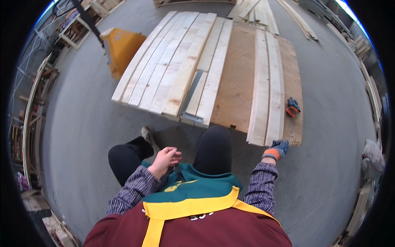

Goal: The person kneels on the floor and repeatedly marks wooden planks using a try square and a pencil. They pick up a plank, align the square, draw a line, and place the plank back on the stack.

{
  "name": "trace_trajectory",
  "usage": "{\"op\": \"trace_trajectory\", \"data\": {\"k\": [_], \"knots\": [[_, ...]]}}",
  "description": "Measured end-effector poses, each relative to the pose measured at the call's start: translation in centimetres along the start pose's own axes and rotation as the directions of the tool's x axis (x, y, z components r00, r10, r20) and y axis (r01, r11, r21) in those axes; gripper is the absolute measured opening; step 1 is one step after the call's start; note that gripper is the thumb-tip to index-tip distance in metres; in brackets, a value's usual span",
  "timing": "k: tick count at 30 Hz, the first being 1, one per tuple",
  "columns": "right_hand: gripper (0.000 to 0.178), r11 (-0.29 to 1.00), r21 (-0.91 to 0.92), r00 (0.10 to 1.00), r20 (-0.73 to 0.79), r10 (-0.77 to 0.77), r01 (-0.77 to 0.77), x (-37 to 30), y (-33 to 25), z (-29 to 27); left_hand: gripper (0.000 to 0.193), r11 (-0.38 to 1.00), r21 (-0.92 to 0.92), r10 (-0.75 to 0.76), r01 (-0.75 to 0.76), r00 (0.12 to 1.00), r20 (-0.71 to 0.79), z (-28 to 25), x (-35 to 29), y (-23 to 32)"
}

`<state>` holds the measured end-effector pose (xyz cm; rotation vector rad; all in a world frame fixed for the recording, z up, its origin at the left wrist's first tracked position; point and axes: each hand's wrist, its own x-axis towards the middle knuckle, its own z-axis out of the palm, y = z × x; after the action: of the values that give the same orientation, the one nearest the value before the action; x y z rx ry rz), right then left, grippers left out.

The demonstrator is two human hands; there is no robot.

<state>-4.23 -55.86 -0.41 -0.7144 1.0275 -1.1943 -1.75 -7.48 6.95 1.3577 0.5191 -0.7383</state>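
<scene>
My left hand (166,159) is bare and held in front of my lap, its fingers curled together beside a dark strap (179,173); what they pinch, if anything, is hidden. My right hand (279,149) wears a blue and orange work glove. Its fingers close at the near end of a wooden plank (275,90), the right one of a pair lying lengthwise on a brown board (234,78). On that board, right of the pair, rests a second glove (293,107), crumpled. A grey metal square (191,94) lies along the boards at left.
Several pale planks (164,57) lie side by side on the left of the work surface. Behind them stands a yellow pallet jack (119,49). More loose boards (257,14) are at the far end, and timber stacks (39,115) line the left wall. A plastic bag (373,159) sits at far right.
</scene>
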Motion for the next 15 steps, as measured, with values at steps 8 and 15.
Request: {"op": "trace_trajectory", "data": {"k": [8,15], "knots": [[0.029,0.963,-0.093,0.559,0.798,0.224,-0.254,-17.4,-1.8,13.6,0.030,0.972,-0.237,-0.017,0.007,0.999,-0.042,-2.7,6.7,1.2],[0.051,0.254,-0.230,0.126,0.921,0.368,0.940,-30.2,6.5,16.8,0.066,0.503,0.756,0.784,-0.418,0.589,-0.196,-2.6,11.9,4.1]]}}
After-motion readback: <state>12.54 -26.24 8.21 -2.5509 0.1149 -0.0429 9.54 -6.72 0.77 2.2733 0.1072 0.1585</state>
